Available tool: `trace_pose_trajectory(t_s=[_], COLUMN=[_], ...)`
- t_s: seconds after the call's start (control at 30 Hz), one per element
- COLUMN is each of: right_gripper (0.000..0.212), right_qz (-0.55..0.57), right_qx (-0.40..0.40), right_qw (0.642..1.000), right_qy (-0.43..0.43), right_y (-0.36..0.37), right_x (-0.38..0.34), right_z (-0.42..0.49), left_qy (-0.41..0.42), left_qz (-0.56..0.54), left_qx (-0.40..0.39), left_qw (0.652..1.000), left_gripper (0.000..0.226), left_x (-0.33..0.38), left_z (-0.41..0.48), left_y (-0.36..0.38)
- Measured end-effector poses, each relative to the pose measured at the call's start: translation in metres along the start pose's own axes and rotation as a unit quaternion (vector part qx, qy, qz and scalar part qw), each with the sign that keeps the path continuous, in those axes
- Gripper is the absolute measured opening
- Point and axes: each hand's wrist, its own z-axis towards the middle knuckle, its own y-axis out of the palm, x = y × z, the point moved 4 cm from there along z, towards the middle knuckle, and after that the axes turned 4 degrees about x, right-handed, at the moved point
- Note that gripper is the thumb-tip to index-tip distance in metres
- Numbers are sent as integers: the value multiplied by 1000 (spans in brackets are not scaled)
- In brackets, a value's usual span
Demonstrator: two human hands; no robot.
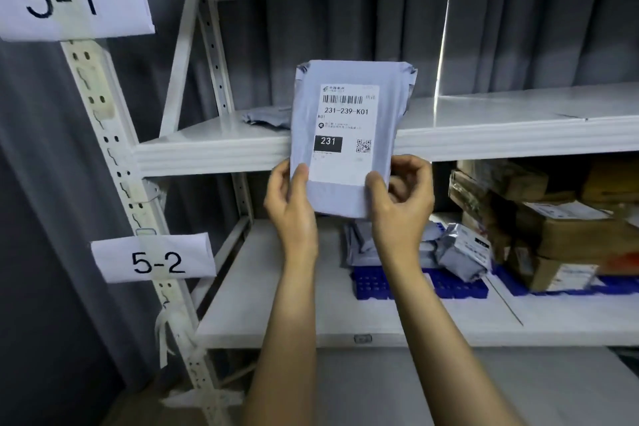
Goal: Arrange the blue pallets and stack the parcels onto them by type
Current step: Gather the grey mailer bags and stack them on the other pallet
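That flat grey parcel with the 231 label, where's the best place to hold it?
Probably its bottom edge, from below: the grey parcel is flat and upright, so the left hand and right hand pinching the two lower corners keep the label readable.

The upper shelf point(484, 135) bears a grey mailer point(266, 117); lower shelf point(276, 308), blue pallets point(377, 284).

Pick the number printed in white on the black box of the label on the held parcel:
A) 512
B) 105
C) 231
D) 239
C: on the label of the grey parcel, which the left hand and the right hand pinch near its lower edge, the black box reads 231.
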Motion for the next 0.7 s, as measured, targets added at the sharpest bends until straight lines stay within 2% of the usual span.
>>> trace_pose_trajectory(t_s=[0.37,0.57,0.7], right_gripper=[19,17,17], right_qz=[-81,-178,-214], right_qx=[9,-15,-39], right_qw=[990,955,935], right_qy=[117,238,280], right_y=[-104,-124,-126], right_x=[70,116,133], right_z=[-79,-107,-117], left_qy=[-119,-172,-231], left_qz=[79,158,196], left_qx=[-51,-42,-32], left_qw=[988,971,952], left_gripper=[6,11,11], left_x=[-74,-111,-137], left_z=[-86,-91,-96], left_y=[-82,-109,-127])
